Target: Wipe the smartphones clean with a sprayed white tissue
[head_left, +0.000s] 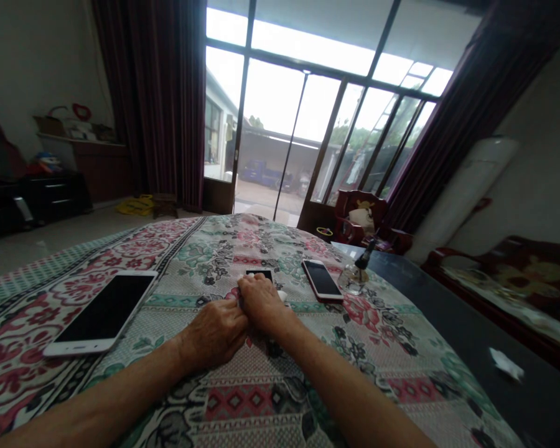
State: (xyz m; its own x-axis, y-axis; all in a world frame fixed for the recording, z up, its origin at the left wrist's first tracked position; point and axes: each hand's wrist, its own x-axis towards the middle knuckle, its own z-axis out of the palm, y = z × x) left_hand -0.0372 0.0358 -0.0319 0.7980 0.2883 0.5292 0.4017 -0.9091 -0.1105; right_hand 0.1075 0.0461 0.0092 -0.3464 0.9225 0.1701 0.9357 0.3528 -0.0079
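My left hand [220,331] and my right hand [264,303] meet at the middle of the cloth-covered table, touching each other. Curled fingers close my left hand, and whatever it grips is hidden. My right hand lies bent over a small dark, flat thing with a pale edge [265,272], of which only the far end shows. A scrap of something white, perhaps tissue [282,295], sticks out beside my right hand; whether the fingers hold it I cannot tell. To the right lies a white-framed phone [323,279], and at the left a larger white phone [107,313], both screens dark.
Behind the right-hand phone stands a clear bottle with a black top [354,278]. The patterned tablecloth [242,398] covers the table. Beyond its right edge is a dark surface [452,330] with a crumpled white tissue [506,364]. A wooden chair [361,218] stands near the glass doors.
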